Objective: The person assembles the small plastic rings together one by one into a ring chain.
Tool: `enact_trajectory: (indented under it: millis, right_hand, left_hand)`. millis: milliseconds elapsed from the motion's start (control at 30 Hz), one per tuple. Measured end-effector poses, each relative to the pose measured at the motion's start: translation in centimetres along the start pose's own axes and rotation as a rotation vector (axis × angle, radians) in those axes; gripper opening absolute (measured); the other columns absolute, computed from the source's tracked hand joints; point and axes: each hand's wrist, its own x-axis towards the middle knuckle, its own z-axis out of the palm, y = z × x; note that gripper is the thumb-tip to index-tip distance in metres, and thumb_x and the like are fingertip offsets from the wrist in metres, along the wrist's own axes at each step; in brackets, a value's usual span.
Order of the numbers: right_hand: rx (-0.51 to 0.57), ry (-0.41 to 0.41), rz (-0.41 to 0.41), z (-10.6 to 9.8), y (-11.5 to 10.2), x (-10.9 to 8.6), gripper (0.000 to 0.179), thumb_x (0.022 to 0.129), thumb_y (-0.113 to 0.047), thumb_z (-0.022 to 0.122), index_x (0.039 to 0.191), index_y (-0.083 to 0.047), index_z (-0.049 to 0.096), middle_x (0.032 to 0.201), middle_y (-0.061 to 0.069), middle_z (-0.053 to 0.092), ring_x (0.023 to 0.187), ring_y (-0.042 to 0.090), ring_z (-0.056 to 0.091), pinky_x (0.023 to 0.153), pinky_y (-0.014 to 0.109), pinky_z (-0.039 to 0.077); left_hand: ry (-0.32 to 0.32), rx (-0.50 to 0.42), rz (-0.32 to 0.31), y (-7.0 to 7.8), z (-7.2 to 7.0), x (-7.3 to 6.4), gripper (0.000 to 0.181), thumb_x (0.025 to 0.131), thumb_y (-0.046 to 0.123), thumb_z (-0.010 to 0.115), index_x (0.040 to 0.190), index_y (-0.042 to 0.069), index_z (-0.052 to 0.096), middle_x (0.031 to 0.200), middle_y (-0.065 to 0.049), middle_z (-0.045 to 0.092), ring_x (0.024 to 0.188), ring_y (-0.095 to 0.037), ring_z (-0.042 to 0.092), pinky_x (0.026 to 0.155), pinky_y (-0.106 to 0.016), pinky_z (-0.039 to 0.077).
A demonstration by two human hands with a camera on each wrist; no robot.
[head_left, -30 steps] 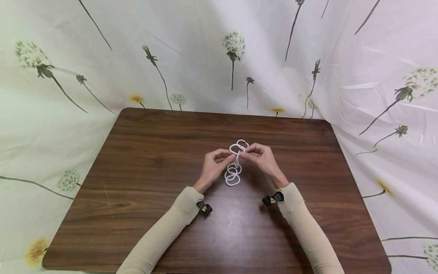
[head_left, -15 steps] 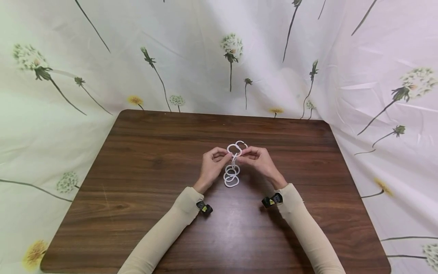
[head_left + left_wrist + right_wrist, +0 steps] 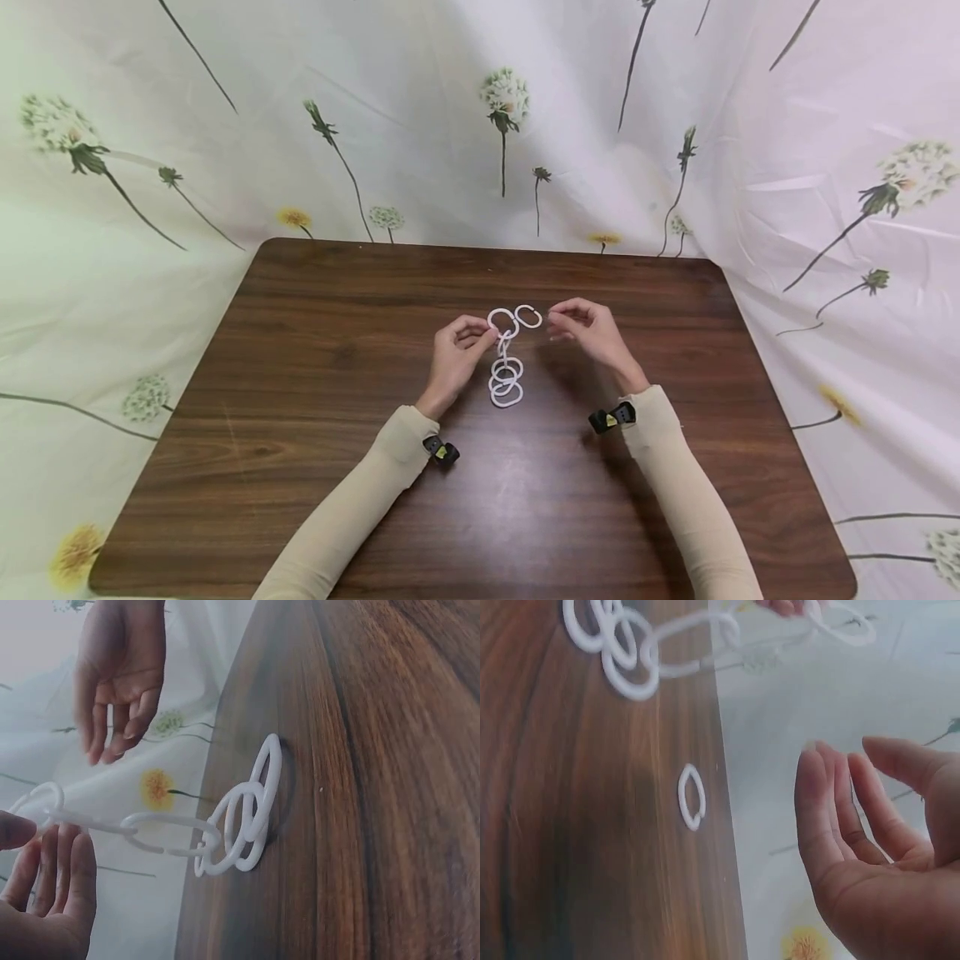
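A chain of white plastic C-shaped rings (image 3: pixel 273 765) runs from my left hand (image 3: pixel 452 360) down to the table. Thumb and fingertips of that hand pinch the chain near its top ring (image 3: pixel 501 311), which is raised clear of the wood in the left wrist view. Its lower rings lie overlapping on the tabletop. A single loose ring (image 3: pixel 682 795), with a small gap in it, lies flat beyond the chain. To the right of this ring my right hand (image 3: pixel 597 337) hovers, fingers loosely bent and apart from the thumb, holding nothing.
The dark wood-grain table (image 3: pixel 322 450) has rounded corners. Behind it and along its sides hangs a white cloth (image 3: pixel 435 150) printed with dandelions. A black strap device (image 3: pixel 611 417) sits on the right wrist, another (image 3: pixel 441 451) on the left.
My right hand has let go of the chain and moved right and away. My left hand has shifted slightly left with the top ring. The loose ring now shows apart from the chain.
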Motion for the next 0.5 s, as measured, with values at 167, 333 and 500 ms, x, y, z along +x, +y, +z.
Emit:
enact_trajectory:
  millis: [167, 333, 500]
  right_hand:
    - [-0.022, 0.054, 0.023, -0.7, 0.6, 0.9, 0.027, 0.102, -0.005, 0.066, 0.120, 0.015, 0.064, 0.112, 0.030, 0.071, 0.087, 0.021, 0.078, 0.090, 0.050, 0.066]
    - [-0.088, 0.094, 0.051, -1.0, 1.7, 1.8, 0.025, 0.101, -0.006, 0.068, 0.117, 0.013, 0.067, 0.115, 0.036, 0.069, 0.091, 0.030, 0.079, 0.092, 0.055, 0.064]
    - [-0.186, 0.122, 0.065, -0.9, 2.5, 2.7, 0.024, 0.099, -0.010, 0.071, 0.114, 0.009, 0.069, 0.111, 0.032, 0.072, 0.095, 0.042, 0.076, 0.086, 0.048, 0.067]
  left_hand:
    - [-0.001, -0.019, 0.013, 0.1, -0.2, 0.4, 0.016, 0.092, -0.004, 0.074, 0.105, -0.012, 0.067, 0.090, -0.007, 0.074, 0.078, -0.010, 0.073, 0.078, -0.025, 0.066]
    - [-0.006, -0.031, 0.009, 0.3, -0.2, 0.7, 0.014, 0.093, -0.004, 0.073, 0.103, -0.012, 0.067, 0.087, -0.003, 0.074, 0.078, -0.016, 0.074, 0.079, -0.031, 0.068]
    - [0.000, -0.043, -0.006, 0.4, -0.4, 0.7, 0.013, 0.093, -0.006, 0.073, 0.103, -0.012, 0.066, 0.087, -0.003, 0.075, 0.077, -0.014, 0.074, 0.081, -0.035, 0.068]
